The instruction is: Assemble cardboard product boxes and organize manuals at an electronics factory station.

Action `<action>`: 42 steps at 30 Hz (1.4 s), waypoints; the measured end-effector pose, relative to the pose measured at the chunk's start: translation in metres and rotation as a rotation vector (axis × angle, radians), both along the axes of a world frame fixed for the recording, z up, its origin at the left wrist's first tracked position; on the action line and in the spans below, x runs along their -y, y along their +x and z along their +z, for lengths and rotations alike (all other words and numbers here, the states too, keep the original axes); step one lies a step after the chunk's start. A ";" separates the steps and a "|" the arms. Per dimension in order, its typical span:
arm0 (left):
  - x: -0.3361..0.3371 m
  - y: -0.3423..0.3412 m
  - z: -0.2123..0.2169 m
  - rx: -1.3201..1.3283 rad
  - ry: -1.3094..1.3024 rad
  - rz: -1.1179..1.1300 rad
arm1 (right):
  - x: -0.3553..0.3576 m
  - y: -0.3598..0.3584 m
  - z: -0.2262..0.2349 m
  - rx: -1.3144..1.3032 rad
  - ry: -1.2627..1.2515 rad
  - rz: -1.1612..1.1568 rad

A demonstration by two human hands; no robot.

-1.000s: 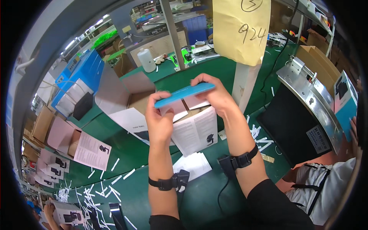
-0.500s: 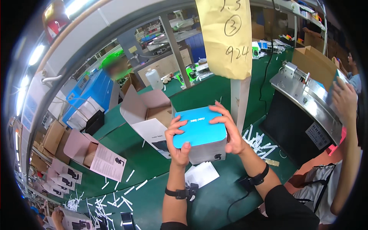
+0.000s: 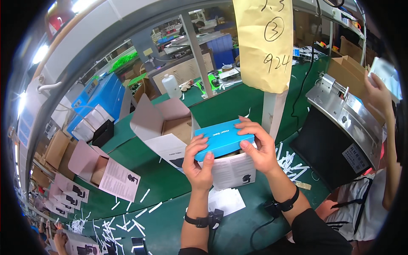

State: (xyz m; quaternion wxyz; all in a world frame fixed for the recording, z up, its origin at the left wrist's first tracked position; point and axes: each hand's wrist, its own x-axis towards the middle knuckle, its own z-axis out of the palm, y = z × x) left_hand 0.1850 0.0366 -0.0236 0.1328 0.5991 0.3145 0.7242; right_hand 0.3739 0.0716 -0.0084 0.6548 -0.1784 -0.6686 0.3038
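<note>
A white printed carton (image 3: pixel 233 173) with a blue lid (image 3: pixel 223 142) stands before me on the green bench. The lid is raised at its front, where a blue edge folds down above the carton's printed face. My left hand (image 3: pixel 197 165) grips the lid's left end, thumb at the front edge and fingers on top. At the right end my right hand (image 3: pixel 260 148) holds it likewise, thumb against the front edge. Loose white sheets (image 3: pixel 227 200) lie in front of the carton, partly under it.
An open carton (image 3: pixel 163 127) stands just behind left, another open carton (image 3: pixel 104 172) farther left. Paper strips (image 3: pixel 291 165) litter the bench on both sides. A metal-topped machine (image 3: pixel 340 123) stands at right, beside a co-worker's raised hand (image 3: pixel 379 91). A post with a yellow paper (image 3: pixel 265 51) rises ahead.
The lid's front has come up and tilted, so its folded front edge now shows. My thumbs have moved onto that edge. The co-worker's hand at right has risen.
</note>
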 end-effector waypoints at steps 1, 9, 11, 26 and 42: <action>0.000 -0.002 0.000 0.002 -0.007 -0.004 | 0.000 -0.002 0.001 -0.038 -0.007 0.044; 0.004 -0.002 -0.013 -0.364 0.293 0.242 | 0.001 0.005 -0.024 -0.060 0.216 0.003; 0.005 0.001 -0.018 -0.421 0.302 0.310 | 0.005 0.010 -0.020 -0.043 0.212 -0.002; 0.015 0.007 -0.024 -0.504 0.266 0.397 | -0.002 0.010 -0.034 -0.009 0.384 -0.070; -0.020 0.036 -0.021 -0.289 0.296 0.498 | -0.041 -0.012 -0.033 0.074 0.551 -0.427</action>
